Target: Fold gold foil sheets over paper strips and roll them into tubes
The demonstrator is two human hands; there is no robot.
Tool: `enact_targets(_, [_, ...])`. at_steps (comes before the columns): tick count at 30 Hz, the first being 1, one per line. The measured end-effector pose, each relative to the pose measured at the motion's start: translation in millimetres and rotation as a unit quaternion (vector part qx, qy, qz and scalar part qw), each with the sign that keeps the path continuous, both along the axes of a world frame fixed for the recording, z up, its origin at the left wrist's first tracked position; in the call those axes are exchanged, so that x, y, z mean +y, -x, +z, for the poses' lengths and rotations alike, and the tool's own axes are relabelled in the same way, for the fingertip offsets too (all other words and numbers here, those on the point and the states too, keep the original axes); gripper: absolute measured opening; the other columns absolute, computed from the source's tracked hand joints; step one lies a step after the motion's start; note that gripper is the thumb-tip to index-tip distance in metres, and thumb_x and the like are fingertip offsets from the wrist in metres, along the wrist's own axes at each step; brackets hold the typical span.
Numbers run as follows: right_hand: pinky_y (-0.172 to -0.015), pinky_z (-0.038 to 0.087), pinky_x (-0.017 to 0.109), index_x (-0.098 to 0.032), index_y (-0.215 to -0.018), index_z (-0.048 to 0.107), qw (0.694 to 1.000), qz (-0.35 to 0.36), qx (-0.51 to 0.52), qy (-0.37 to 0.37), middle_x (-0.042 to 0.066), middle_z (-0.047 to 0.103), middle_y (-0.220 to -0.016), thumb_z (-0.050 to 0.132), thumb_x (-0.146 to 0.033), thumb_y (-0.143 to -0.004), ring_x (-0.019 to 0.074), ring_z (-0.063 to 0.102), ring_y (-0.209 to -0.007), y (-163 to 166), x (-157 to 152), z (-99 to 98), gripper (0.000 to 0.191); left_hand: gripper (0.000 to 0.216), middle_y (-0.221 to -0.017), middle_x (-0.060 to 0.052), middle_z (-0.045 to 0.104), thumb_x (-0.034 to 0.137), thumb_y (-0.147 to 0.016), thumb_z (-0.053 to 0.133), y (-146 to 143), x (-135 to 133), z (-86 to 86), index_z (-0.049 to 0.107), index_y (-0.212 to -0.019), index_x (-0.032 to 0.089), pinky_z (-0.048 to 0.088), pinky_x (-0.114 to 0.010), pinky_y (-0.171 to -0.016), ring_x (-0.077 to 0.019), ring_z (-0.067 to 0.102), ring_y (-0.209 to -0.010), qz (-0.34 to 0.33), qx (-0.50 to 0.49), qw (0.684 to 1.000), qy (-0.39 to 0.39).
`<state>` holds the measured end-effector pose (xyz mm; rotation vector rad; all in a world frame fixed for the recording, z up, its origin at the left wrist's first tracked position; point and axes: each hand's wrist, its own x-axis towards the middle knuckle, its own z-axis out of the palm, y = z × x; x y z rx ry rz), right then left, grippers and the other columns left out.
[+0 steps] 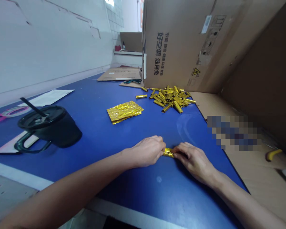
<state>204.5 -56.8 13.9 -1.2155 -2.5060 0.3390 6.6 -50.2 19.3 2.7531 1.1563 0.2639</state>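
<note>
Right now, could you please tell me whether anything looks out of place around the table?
Mildly: a banana-like yellow object lies on the cardboard at the right, seemingly unrelated to the gold foil pieces heaped on the blue table. No spill shows.

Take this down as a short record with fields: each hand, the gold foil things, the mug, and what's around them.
left hand: fingers at one end of a small gold foil piece
right hand: fingers at its other end
surface: blue tabletop
flat foil: gold stack beyond the left hand
pile: many small gold tubes, near the big cardboard box
mug: black mug, lidded, with straw, left side
</note>
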Motion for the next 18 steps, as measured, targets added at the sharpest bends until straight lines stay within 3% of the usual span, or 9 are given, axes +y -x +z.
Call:
enact_targets(12, [-0.062,0.041,0.025,-0.021,-0.078,0.053,1.0,0.0,0.004,0.001,0.001,0.053,-0.074,0.039,-0.019,-0.083,0.0135,0.053,-0.067,3.1,5.8,-6.7,0.015,0.012,-0.079,-0.002,0.05,0.01,-0.078,0.039,-3.3,0.7,-1.0,0.048,-0.078,0.018,0.038,-0.025,-0.065,-0.015,0.048,-0.074,0.007,-0.001,1.0,-0.005])
enact_targets(18, [-0.057,0.04,0.024,-0.022,-0.078,0.053,0.999,-0.038,-0.031,-0.017,0.001,0.055,-0.076,0.04,-0.02,-0.082,0.0128,0.054,-0.065,4.6,4.2,-5.9,0.014,0.016,-0.08,-0.003,0.049,0.006,-0.076,0.039,-3.6,-0.1,0.0,0.05,-0.079,0.017,0.039,-0.025,-0.068,-0.0152,0.047,-0.077,-0.014,0.012,1.0,-0.015])
